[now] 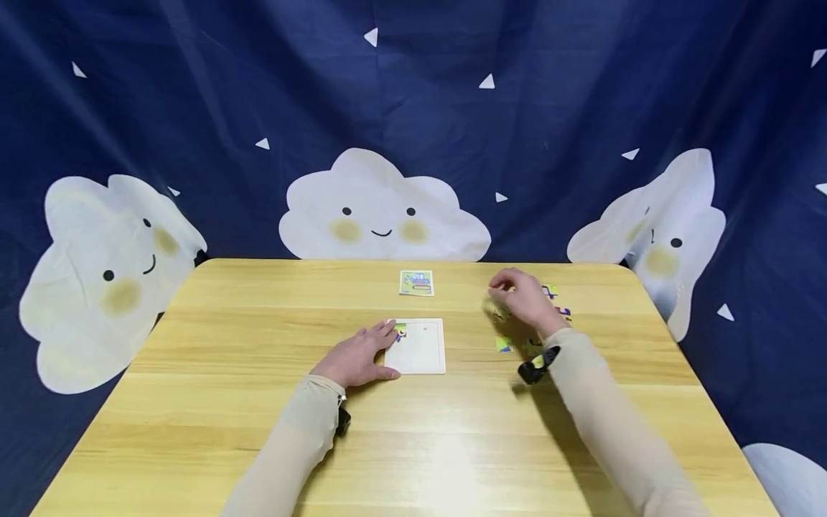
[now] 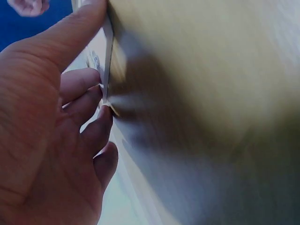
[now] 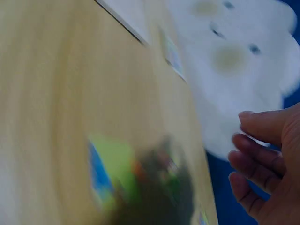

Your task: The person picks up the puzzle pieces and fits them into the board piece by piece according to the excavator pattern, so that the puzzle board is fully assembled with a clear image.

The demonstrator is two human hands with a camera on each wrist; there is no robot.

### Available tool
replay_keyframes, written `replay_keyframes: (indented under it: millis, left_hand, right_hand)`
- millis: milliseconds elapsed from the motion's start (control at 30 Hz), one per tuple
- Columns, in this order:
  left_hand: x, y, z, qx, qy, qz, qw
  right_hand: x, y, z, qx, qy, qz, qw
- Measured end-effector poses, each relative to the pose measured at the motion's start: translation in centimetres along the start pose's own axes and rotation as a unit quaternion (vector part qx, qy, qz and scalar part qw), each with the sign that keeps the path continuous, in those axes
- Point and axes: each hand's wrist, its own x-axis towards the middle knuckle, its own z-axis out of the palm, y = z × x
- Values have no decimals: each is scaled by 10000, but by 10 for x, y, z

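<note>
A white puzzle tray [image 1: 423,355] lies flat on the table. In its upper left corner sits a small green-and-yellow puzzle piece [image 1: 401,329]. My left hand [image 1: 354,359] rests along the tray's left side, fingers spread at the top and thumb at the bottom corner; in the left wrist view its fingertips are right at the tray's edge [image 2: 109,56]. Over the loose pieces on the right hovers my right hand [image 1: 526,300], its fingers loosely bent. The right wrist view shows nothing between those fingers. Below it lies a green-and-blue puzzle piece [image 3: 115,166], blurred.
Several loose puzzle pieces [image 1: 503,345] lie around and partly under the right hand. Behind the tray is a small square picture card [image 1: 416,283]. The wooden table [image 1: 413,445] ends at a dark blue curtain [image 1: 439,86] with white clouds.
</note>
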Motion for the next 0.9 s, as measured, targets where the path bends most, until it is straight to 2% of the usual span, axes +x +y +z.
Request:
replay_keyframes:
  millis: [133,267,500,700,900]
  left_hand:
    - [-1,-2,2,-93,-7,40,9999]
    - [-4,-4,3,-135,50,12,9999]
    - [-6,-4,5,-274,121,-49,9995]
    - [-3,-3,6,-249,148,129,9995]
    - [-1,-3,5,-183,122,76,9997]
  right_hand:
    - [-3,22,-29,-356,-18,311,9989]
    - [1,39,-43,-707,-369,599,9950]
    - [15,59,-42,-1285,-771,520,9873]
    - [17,73,-37,-1829,-717,310,9800]
    - [20,75,-37,-1957,-673,276,9780]
